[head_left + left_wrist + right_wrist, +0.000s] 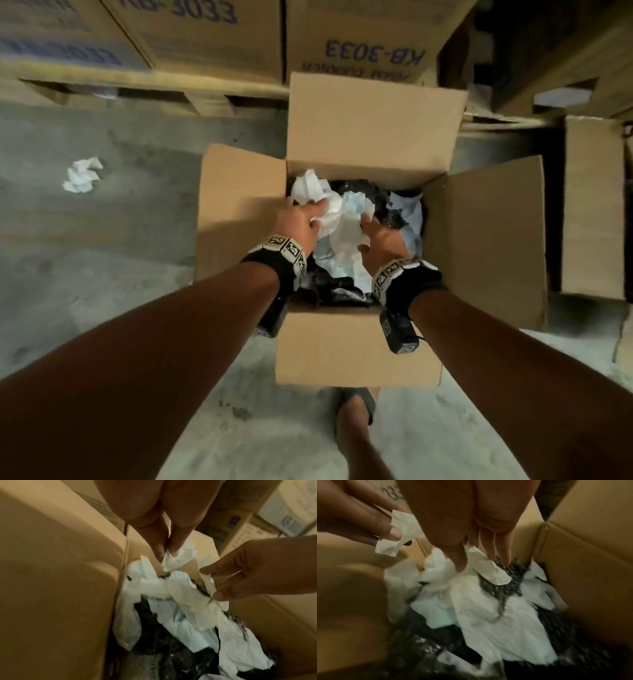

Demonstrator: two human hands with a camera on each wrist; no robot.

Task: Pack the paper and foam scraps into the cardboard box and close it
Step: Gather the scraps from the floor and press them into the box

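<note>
Both hands pinch paper over the box: left hand, right hand; only the head view shows a floor scrap.

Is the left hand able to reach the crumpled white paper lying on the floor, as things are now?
Probably not yet: the left hand pinches white paper inside the cardboard box. The crumpled paper lies apart on the floor, nothing blocking it.

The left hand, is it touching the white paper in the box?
Touching. In the left wrist view the left hand's fingertips pinch a crumpled bit of white paper above the cardboard box.
</note>
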